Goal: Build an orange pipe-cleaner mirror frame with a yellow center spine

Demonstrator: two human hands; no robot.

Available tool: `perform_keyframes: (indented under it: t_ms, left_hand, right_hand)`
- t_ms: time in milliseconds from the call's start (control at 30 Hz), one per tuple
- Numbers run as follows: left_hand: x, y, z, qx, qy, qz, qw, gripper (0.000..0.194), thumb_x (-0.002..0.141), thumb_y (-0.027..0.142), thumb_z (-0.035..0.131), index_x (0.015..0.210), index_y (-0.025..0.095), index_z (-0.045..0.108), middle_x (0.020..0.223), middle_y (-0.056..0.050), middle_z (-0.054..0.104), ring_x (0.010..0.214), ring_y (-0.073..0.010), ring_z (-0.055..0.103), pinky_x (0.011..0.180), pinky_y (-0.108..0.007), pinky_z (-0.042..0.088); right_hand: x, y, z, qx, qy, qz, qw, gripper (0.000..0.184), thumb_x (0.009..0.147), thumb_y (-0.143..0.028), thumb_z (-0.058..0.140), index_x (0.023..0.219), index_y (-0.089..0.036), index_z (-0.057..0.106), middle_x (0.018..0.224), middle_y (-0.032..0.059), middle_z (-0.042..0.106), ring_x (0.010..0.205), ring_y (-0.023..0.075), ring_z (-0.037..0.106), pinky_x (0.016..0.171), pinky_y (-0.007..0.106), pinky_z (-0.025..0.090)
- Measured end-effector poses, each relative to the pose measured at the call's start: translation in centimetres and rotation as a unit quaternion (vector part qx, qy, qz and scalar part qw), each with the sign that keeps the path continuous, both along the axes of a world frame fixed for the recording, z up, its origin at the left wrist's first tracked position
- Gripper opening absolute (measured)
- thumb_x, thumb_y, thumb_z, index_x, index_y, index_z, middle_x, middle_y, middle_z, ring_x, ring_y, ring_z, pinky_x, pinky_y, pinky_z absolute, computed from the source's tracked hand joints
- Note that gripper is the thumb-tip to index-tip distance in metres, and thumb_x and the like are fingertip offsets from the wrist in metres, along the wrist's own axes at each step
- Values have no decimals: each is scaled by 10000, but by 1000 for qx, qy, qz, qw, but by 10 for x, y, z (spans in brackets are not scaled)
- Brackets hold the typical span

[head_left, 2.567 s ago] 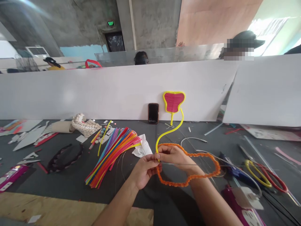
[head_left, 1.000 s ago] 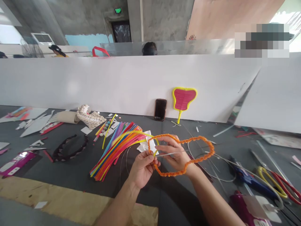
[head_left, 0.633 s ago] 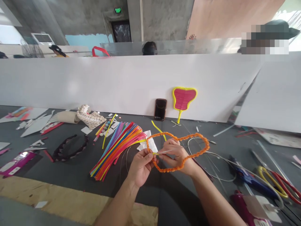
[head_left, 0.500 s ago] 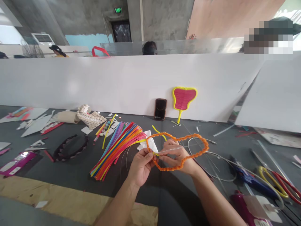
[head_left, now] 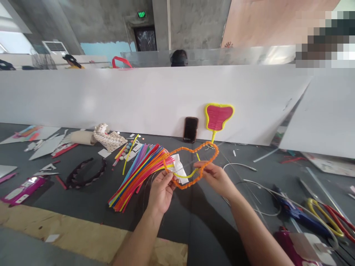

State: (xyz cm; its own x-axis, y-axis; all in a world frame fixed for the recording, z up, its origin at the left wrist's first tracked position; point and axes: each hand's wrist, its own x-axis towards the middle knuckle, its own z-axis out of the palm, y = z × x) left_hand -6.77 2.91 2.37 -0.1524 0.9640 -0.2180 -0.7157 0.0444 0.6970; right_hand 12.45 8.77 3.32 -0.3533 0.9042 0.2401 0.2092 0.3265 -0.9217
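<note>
My left hand (head_left: 162, 190) is closed, pinching the lower left of a bumpy orange wire-like loop (head_left: 213, 157) together with one end of a yellow pipe cleaner (head_left: 183, 176). Across the loop's opening, that yellow strip curves to my right hand (head_left: 217, 179), whose thumb and fingers are pinched on it at the loop's right side. The strip's free end sticks up beyond those fingertips. Behind the loop lies a crumpled white paper (head_left: 179, 170). Left of my hands is a fanned bundle of coloured pipe cleaners (head_left: 138, 177).
A yellow-edged pink fan (head_left: 219, 117) and a phone (head_left: 190, 129) lean against the white partition (head_left: 133, 96). At right lie a glue gun (head_left: 298, 214), scissors (head_left: 323, 218) and a looped cable (head_left: 263, 186). A braided dark headband (head_left: 85, 173) is at left.
My right hand has drawn away from my left, pulling the yellow pipe cleaner into a curve. The orange loop has turned, its right end now higher and further left.
</note>
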Motion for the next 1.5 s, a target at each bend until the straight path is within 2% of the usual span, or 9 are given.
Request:
perform_keyframes:
  t_ms: [100, 167, 267, 367, 500, 900, 1167, 1367, 1500]
  left_hand:
    - [-6, 5, -2, 6, 4, 58, 998, 238, 627, 209, 787, 773, 139, 612, 677, 13, 620, 627, -81, 583, 628, -192, 494]
    - [-7, 6, -3, 13, 14, 87, 996, 232, 623, 204, 788, 766, 141, 616, 692, 11, 630, 638, -82, 593, 646, -197, 497]
    - [-3, 5, -5, 31, 40, 97, 994, 204, 635, 214, 780, 736, 140, 618, 683, 6, 639, 632, -86, 597, 658, -212, 499]
    - [3, 1, -5, 49, 58, 73, 994, 176, 660, 223, 762, 736, 142, 626, 668, 3, 643, 622, -94, 600, 650, -226, 498]
    - [10, -3, -6, 57, 77, 45, 994, 163, 683, 228, 745, 774, 143, 640, 710, -9, 657, 629, -106, 607, 631, -236, 493]
    - [5, 1, -8, 57, 123, 111, 984, 191, 665, 252, 749, 768, 154, 621, 727, -4, 657, 669, -115, 612, 660, -236, 477]
    - [-5, 7, -8, 45, 124, 142, 981, 216, 633, 271, 760, 713, 164, 591, 703, 4, 642, 662, -117, 607, 660, -245, 470]
    - [-6, 6, -3, 21, 83, 96, 992, 218, 612, 241, 775, 720, 147, 610, 690, -4, 631, 670, -128, 609, 677, -268, 490]
    - [-5, 5, -3, 30, 69, 63, 995, 223, 640, 253, 765, 776, 140, 628, 737, -24, 653, 687, -132, 616, 669, -266, 501]
  right_hand:
    - [14, 0, 11, -60, -46, -71, 995, 248, 829, -374, 521, 865, -163, 646, 748, 37, 654, 652, 155, 579, 579, 256, 452]
    - [18, -6, 21, -66, -78, -4, 995, 219, 832, -349, 521, 845, -172, 649, 726, 25, 650, 642, 146, 580, 564, 240, 448]
    - [9, -21, 30, -42, -86, 81, 992, 261, 874, -292, 471, 1053, -209, 641, 870, 41, 684, 735, 153, 629, 644, 258, 495]
    - [-12, -34, 27, 55, -121, 105, 986, 351, 869, -205, 455, 1194, -234, 585, 1315, 95, 524, 1062, 202, 595, 827, 309, 507]
    - [-32, -40, 14, 112, -190, 60, 974, 462, 863, -137, 406, 1319, -190, 462, 1403, 142, 430, 1194, 248, 525, 891, 369, 499]
    - [-36, -54, 31, 62, -189, 112, 974, 153, 836, -153, 522, 963, -194, 595, 941, 45, 649, 775, 138, 615, 680, 233, 467]
    - [-15, -76, 70, -88, -176, 269, 943, 163, 919, -247, 411, 939, -183, 560, 715, -21, 611, 533, 81, 621, 501, 159, 412]
    - [18, -82, 95, 40, -148, 449, 880, 376, 926, -414, 403, 1179, -186, 564, 1186, 106, 614, 940, 161, 650, 746, 213, 487]
    - [33, -80, 101, 62, -52, 475, 876, 533, 966, -470, 225, 1008, -148, 647, 1051, 129, 677, 908, 146, 657, 732, 197, 492]
